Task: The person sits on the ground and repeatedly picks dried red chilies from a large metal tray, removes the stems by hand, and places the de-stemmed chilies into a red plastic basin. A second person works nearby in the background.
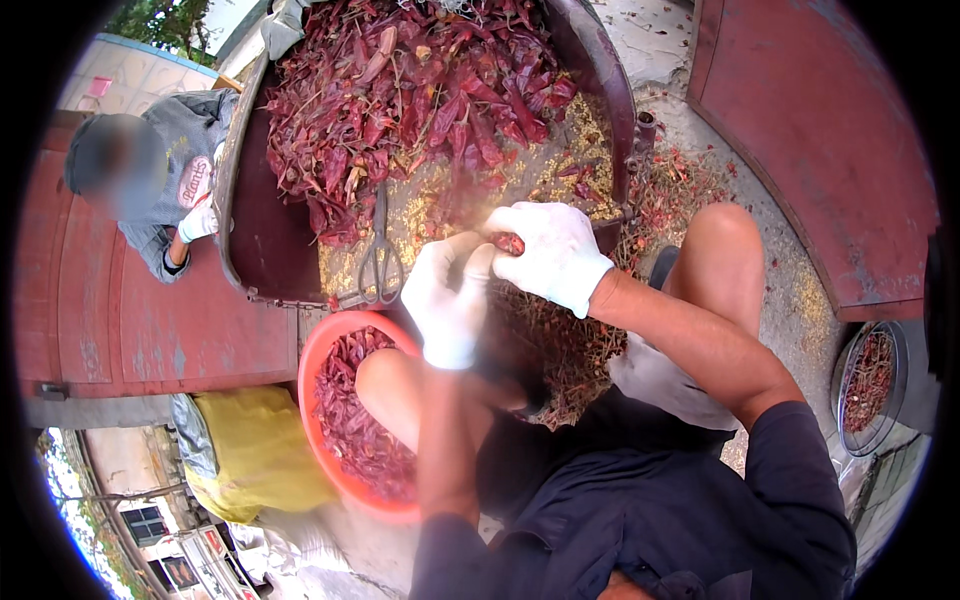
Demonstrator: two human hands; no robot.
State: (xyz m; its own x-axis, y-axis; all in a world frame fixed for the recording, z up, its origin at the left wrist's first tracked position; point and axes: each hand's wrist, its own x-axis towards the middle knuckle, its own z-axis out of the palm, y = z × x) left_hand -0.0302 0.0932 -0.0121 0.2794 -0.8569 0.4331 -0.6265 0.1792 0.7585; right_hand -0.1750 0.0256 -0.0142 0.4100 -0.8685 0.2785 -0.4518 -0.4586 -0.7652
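Observation:
My right hand (540, 250), in a white glove, pinches a small red dried pepper (510, 243) above the front edge of a maroon metal cart (245, 230). Beside it my left hand (448, 295), also gloved and slightly blurred, has its fingers curled toward the pepper; what its fingertips grip is unclear. Dried red peppers (430, 70) heap in the cart over scattered yellow seeds (590, 150), with metal scissors (380, 240) lying left of my hands. Below, a red plastic basin (310, 440) holds more peppers and stands against my left knee.
A co-worker (180, 160) in grey sleeves and white gloves is at the cart's left side. Stems and debris (560, 350) pile under my hands. Red metal panels (810, 140) flank both sides. A round tray (895, 350) of scraps sits at right; a yellow sack (250, 450) lies lower left.

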